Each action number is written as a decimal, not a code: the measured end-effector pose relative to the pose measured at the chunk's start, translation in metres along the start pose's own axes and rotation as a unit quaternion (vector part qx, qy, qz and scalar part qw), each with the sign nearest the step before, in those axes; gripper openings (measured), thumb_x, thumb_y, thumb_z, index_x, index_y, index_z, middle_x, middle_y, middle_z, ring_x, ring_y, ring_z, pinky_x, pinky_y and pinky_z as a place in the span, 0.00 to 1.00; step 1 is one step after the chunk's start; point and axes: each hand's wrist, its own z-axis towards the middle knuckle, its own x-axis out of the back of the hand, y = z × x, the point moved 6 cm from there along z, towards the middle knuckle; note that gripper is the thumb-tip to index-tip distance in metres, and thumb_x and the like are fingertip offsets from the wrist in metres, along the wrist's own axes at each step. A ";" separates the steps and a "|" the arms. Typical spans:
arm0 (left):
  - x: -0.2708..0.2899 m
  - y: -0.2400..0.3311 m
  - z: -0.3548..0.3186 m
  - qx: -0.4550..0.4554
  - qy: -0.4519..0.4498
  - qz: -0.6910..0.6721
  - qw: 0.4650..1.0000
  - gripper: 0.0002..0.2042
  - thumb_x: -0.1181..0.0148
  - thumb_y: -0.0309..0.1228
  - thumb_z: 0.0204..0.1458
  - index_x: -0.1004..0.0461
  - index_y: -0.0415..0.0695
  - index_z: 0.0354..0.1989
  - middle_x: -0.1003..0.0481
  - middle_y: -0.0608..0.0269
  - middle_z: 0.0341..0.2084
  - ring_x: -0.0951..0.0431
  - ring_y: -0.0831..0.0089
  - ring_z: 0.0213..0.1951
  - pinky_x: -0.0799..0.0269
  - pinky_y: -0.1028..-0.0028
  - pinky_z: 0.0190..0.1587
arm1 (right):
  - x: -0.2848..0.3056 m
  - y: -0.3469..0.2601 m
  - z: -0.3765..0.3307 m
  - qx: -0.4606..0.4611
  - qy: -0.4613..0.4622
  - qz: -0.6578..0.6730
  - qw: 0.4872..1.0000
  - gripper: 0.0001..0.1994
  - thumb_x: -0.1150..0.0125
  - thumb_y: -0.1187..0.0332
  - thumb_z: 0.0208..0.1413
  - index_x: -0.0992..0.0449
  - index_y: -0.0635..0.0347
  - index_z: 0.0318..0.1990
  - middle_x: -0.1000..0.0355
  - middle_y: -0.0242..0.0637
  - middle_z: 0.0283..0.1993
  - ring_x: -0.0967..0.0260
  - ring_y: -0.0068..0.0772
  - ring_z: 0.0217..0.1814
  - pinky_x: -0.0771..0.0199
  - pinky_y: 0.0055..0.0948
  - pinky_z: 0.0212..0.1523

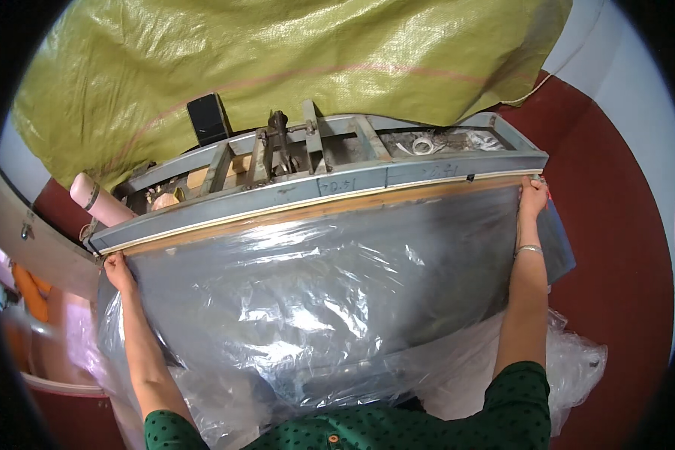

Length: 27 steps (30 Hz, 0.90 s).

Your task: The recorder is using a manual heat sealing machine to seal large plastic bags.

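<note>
A wide sheet of clear plastic film (300, 300) lies across the grey work surface and hangs down toward me in shiny creases. My left hand (118, 271) is closed at the film's far left corner, beside the end of a long metal frame (277, 196). At the far right corner my right hand (533, 196) pinches the film with its fingers together, close against the frame's right end. Both arms are stretched forward and wide apart. Between the hands, the film's far edge runs along a pale strip and a wooden edge (292, 219) at the frame's near side.
Behind stands a large yellow woven sheet (292, 60). A dark phone (208, 118) leans there, and a pink bottle (101, 201) stands by the frame's left end. The frame holds a metal hinge (279, 142) and a tape roll (422, 145). Red floor (615, 262) lies right.
</note>
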 end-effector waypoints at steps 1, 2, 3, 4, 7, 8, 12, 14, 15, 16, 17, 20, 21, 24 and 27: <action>0.001 -0.002 0.001 0.013 -0.013 0.008 1.000 0.08 0.48 0.29 0.53 0.37 0.45 0.24 0.36 0.71 0.17 0.40 0.83 0.18 0.43 0.82 0.21 | 0.000 0.001 -0.001 -0.039 -0.009 0.016 0.999 0.04 0.47 0.73 0.53 0.34 0.62 0.33 0.33 0.35 0.20 0.38 0.22 0.16 0.39 0.21 0.16; 0.004 -0.007 0.002 0.046 -0.007 0.021 0.999 0.07 0.49 0.28 0.53 0.38 0.45 0.24 0.36 0.70 0.17 0.39 0.82 0.17 0.42 0.81 0.20 | 0.001 -0.001 -0.002 -0.042 -0.007 0.029 0.999 0.06 0.49 0.68 0.55 0.33 0.60 0.32 0.33 0.34 0.19 0.38 0.21 0.12 0.42 0.20 0.11; 0.005 -0.008 0.003 0.059 -0.010 -0.006 0.998 0.06 0.50 0.28 0.54 0.38 0.45 0.26 0.35 0.69 0.18 0.38 0.81 0.17 0.41 0.81 0.19 | 0.004 -0.004 -0.003 -0.038 0.002 0.044 0.998 0.06 0.51 0.67 0.57 0.35 0.59 0.37 0.33 0.34 0.19 0.38 0.21 0.13 0.43 0.19 0.11; 0.008 -0.012 0.003 0.090 0.007 -0.031 0.995 0.05 0.51 0.27 0.54 0.38 0.45 0.27 0.34 0.68 0.18 0.38 0.81 0.16 0.40 0.80 0.18 | 0.004 -0.005 -0.004 -0.047 0.005 0.038 0.998 0.07 0.53 0.66 0.59 0.35 0.59 0.38 0.33 0.34 0.19 0.38 0.21 0.13 0.42 0.19 0.11; 0.008 -0.010 0.000 0.108 0.027 -0.046 0.993 0.02 0.54 0.28 0.54 0.38 0.45 0.32 0.33 0.66 0.20 0.34 0.79 0.17 0.36 0.79 0.18 | 0.003 -0.007 -0.007 -0.038 0.003 0.026 0.999 0.09 0.53 0.64 0.60 0.35 0.61 0.37 0.32 0.37 0.20 0.38 0.23 0.12 0.42 0.21 0.11; 0.008 -0.007 -0.002 0.109 0.037 -0.050 0.992 0.03 0.53 0.28 0.54 0.37 0.44 0.33 0.33 0.66 0.19 0.34 0.79 0.17 0.36 0.79 0.17 | 0.002 -0.010 -0.007 -0.030 -0.005 0.024 0.999 0.09 0.53 0.64 0.60 0.35 0.61 0.36 0.32 0.38 0.20 0.38 0.24 0.12 0.42 0.21 0.11; -0.001 0.016 -0.012 0.145 -0.051 -0.086 0.984 0.04 0.52 0.30 0.54 0.33 0.44 0.32 0.32 0.69 0.20 0.34 0.80 0.19 0.39 0.81 0.19 | -0.001 -0.025 -0.017 -0.046 -0.083 0.006 0.995 0.16 0.51 0.57 0.59 0.29 0.63 0.32 0.30 0.35 0.22 0.33 0.22 0.19 0.37 0.21 0.18; 0.003 0.041 -0.017 0.131 -0.122 -0.071 0.981 0.05 0.51 0.29 0.54 0.32 0.43 0.29 0.33 0.72 0.21 0.35 0.82 0.21 0.40 0.82 0.23 | 0.006 -0.038 -0.026 -0.071 -0.121 0.013 0.990 0.17 0.45 0.58 0.55 0.25 0.66 0.30 0.28 0.39 0.24 0.31 0.23 0.24 0.34 0.23 0.24; 0.004 0.058 -0.020 0.092 -0.173 -0.054 0.979 0.04 0.51 0.29 0.54 0.31 0.43 0.30 0.33 0.73 0.21 0.35 0.83 0.23 0.41 0.82 0.25 | 0.016 -0.056 -0.028 0.017 -0.110 -0.045 0.993 0.16 0.43 0.58 0.54 0.24 0.66 0.31 0.27 0.39 0.26 0.30 0.23 0.27 0.33 0.24 0.28; 0.008 0.077 -0.024 0.048 -0.208 -0.028 0.977 0.04 0.50 0.29 0.54 0.31 0.43 0.31 0.34 0.74 0.22 0.36 0.84 0.24 0.42 0.82 0.27 | 0.025 -0.074 -0.033 0.105 -0.104 -0.088 0.985 0.16 0.42 0.58 0.53 0.22 0.66 0.33 0.25 0.39 0.28 0.29 0.23 0.30 0.32 0.24 0.32; 0.013 0.093 -0.031 0.026 -0.240 -0.001 0.971 0.04 0.50 0.29 0.54 0.30 0.43 0.31 0.34 0.76 0.23 0.37 0.85 0.26 0.43 0.82 0.28 | 0.035 -0.092 -0.040 0.206 -0.106 -0.116 0.966 0.16 0.40 0.58 0.52 0.21 0.67 0.34 0.24 0.39 0.30 0.29 0.23 0.33 0.31 0.25 0.36; 0.038 0.142 -0.065 -0.030 -0.278 0.003 0.960 0.02 0.49 0.25 0.52 0.30 0.43 0.31 0.33 0.73 0.25 0.34 0.84 0.30 0.38 0.82 0.34 | 0.106 -0.107 -0.047 0.179 0.009 -0.192 0.965 0.13 0.40 0.62 0.51 0.21 0.64 0.36 0.23 0.37 0.35 0.28 0.23 0.36 0.31 0.25 0.40; 0.046 0.156 -0.077 -0.031 -0.293 -0.004 0.956 0.02 0.49 0.25 0.52 0.30 0.42 0.31 0.32 0.73 0.26 0.33 0.83 0.31 0.38 0.82 0.36 | 0.125 -0.113 -0.053 0.186 0.052 -0.209 0.959 0.14 0.40 0.61 0.51 0.21 0.65 0.36 0.23 0.39 0.36 0.27 0.27 0.36 0.30 0.27 0.41; 0.069 0.195 -0.110 -0.023 -0.311 -0.021 0.950 0.02 0.48 0.23 0.52 0.29 0.41 0.31 0.30 0.71 0.28 0.32 0.83 0.33 0.36 0.82 0.38 | 0.144 -0.151 -0.074 0.181 0.111 -0.338 0.917 0.17 0.48 0.61 0.56 0.25 0.67 0.43 0.27 0.50 0.44 0.29 0.46 0.45 0.32 0.38 0.46; 0.085 0.230 -0.137 -0.044 -0.342 -0.066 0.937 0.03 0.48 0.20 0.51 0.28 0.38 0.31 0.29 0.69 0.30 0.31 0.82 0.34 0.35 0.81 0.39 | 0.076 -0.234 -0.141 0.338 0.057 -0.249 0.906 0.17 0.50 0.62 0.59 0.28 0.64 0.49 0.31 0.49 0.51 0.35 0.45 0.53 0.38 0.36 0.54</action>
